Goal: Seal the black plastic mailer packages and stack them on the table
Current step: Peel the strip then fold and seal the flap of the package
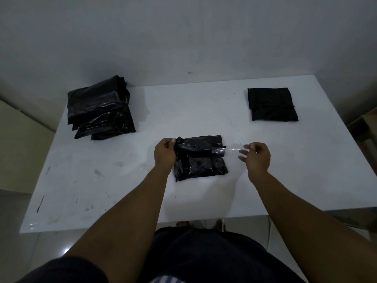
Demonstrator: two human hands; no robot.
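A black plastic mailer lies in the middle of the white table, its flap partly raised. My left hand pinches the flap's left end. My right hand pinches a thin clear strip that stretches from the flap's right end out to my fingertips. A pile of several black mailers sits at the back left. At the back right lies a flat stack of black mailers.
The table's front edge runs just before my body. A grey wall stands close behind the table. A pale cabinet is at the left and a box-like object at the right edge.
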